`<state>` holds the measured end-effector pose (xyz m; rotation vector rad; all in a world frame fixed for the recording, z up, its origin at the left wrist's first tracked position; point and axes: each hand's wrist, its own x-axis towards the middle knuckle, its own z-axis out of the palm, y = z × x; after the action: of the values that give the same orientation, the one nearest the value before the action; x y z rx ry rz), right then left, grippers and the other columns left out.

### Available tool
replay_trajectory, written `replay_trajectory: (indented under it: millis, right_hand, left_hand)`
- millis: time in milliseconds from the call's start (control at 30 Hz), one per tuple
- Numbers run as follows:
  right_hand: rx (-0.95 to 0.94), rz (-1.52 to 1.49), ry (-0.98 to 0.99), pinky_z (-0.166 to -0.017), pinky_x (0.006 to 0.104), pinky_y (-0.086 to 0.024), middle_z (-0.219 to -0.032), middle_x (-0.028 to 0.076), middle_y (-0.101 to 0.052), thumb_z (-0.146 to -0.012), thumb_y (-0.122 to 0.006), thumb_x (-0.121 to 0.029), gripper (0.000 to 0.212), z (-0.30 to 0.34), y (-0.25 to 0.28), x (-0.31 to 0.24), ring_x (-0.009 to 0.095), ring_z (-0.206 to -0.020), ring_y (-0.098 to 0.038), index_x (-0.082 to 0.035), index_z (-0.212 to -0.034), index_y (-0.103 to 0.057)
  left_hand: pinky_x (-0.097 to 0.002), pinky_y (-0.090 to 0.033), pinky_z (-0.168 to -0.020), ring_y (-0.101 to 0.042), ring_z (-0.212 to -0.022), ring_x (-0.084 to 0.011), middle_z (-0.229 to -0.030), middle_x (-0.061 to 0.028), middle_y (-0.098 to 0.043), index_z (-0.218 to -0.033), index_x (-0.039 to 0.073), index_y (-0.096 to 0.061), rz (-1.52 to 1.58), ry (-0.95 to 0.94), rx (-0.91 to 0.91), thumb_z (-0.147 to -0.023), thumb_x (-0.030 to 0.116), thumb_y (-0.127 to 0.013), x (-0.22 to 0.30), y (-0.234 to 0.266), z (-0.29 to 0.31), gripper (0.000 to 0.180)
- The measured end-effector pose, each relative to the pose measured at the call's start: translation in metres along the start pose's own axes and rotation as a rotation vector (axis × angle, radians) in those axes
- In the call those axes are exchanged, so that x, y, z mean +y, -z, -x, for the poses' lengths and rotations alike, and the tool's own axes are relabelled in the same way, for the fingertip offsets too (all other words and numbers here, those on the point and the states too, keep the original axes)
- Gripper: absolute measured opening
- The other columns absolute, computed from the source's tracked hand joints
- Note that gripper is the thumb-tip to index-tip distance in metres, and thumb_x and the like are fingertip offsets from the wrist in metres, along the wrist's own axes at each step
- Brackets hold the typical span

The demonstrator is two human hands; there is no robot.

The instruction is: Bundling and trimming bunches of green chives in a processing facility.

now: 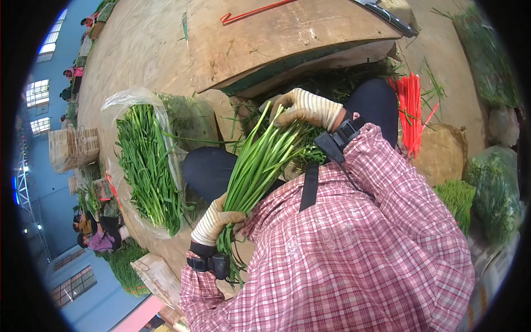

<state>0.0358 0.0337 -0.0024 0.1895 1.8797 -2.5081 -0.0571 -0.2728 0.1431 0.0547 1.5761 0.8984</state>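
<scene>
A loose bunch of garlic chives (260,160) lies slantwise across my lap, pale stem ends up and to the right, leaves down and to the left. My left hand (215,219), in a striped knit glove, is closed round the leafy end, and leaf tips hang below it. At the stem ends, my right hand (305,108), gloved the same way, has its fingers curled on a few stems near the top. To the left, a clear plastic bag (166,124) lies open around a big heap of garlic chives (146,166).
A worn wooden board (293,39) stands ahead, with a red strip (257,12) and a dark long tool (390,17) on it. Red strips (408,113) lie in a pile on the right. Bagged greens (492,193) line the far right. Crates (73,148) and other people (102,235) are at far left.
</scene>
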Motion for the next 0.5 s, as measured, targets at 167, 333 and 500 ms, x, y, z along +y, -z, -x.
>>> replay_trajectory:
  millis: [167, 333, 500]
  right_hand:
    - [0.349, 0.264, -0.051, -0.069, 0.0338, -0.05, -0.079, 0.01, -0.07, -0.077, -0.076, -0.032, 0.042, -0.003, 0.008, 0.006, 0.016, -0.069, -0.062, 0.005, -0.096, -0.071]
    - [1.112, 0.58, -0.042, -0.066, 0.0384, -0.048, -0.071, 0.017, -0.065, -0.081, -0.071, -0.028, 0.032, 0.021, 0.075, 0.004, 0.023, -0.065, -0.062, 0.003, -0.087, -0.067]
    - [0.738, 0.173, 0.167, -0.07, 0.0375, -0.052, -0.078, 0.019, -0.068, -0.081, -0.068, -0.022, 0.023, 0.028, 0.014, -0.035, 0.028, -0.068, -0.065, -0.002, -0.093, -0.069]
  left_hand:
    - [-0.0266, -0.042, -0.049, -0.049, -0.052, -0.0135, -0.083, -0.0083, -0.062, -0.121, 0.002, -0.055, 0.05, 0.026, -0.018, -0.074, -0.002, -0.064, -0.005, 0.006, 0.0, 0.048]
    - [-0.0263, -0.042, -0.049, -0.05, -0.052, -0.0139, -0.084, -0.0095, -0.063, -0.118, 0.001, -0.056, 0.067, 0.009, 0.041, -0.073, -0.001, -0.065, -0.01, 0.012, 0.005, 0.045]
    - [-0.0252, -0.044, -0.049, -0.05, -0.052, -0.0129, -0.084, -0.0097, -0.065, -0.115, 0.0, -0.057, 0.053, -0.044, 0.057, -0.074, 0.002, -0.066, -0.007, 0.011, 0.0, 0.042]
